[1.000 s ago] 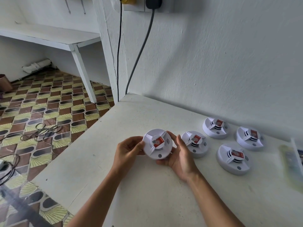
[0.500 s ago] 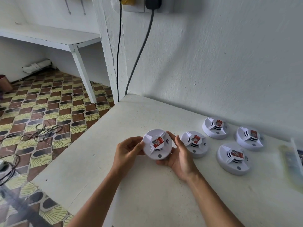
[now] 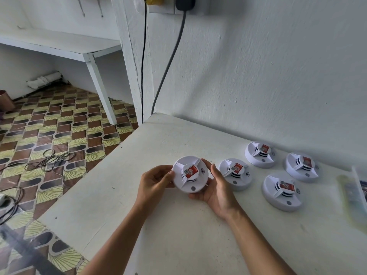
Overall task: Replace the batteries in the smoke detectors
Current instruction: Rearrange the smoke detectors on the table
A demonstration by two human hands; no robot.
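A round white smoke detector [image 3: 189, 174] with a red sticker on its middle is held face up just above the white table [image 3: 123, 191]. My left hand [image 3: 154, 182] grips its left rim, and my right hand [image 3: 215, 188] cups its right and lower rim. Several more white detectors lie face up to the right: one [image 3: 236, 174] close beside my right hand, one [image 3: 260, 154] near the wall, one [image 3: 302, 167] further right, and one [image 3: 282, 193] nearer to me.
A clear packet [image 3: 351, 197] lies at the table's right edge. Two cables [image 3: 158, 76] hang from a wall socket down behind the table's far corner. Left of the table the patterned floor [image 3: 59, 126] holds loose wires [image 3: 49, 159] and a white bench.
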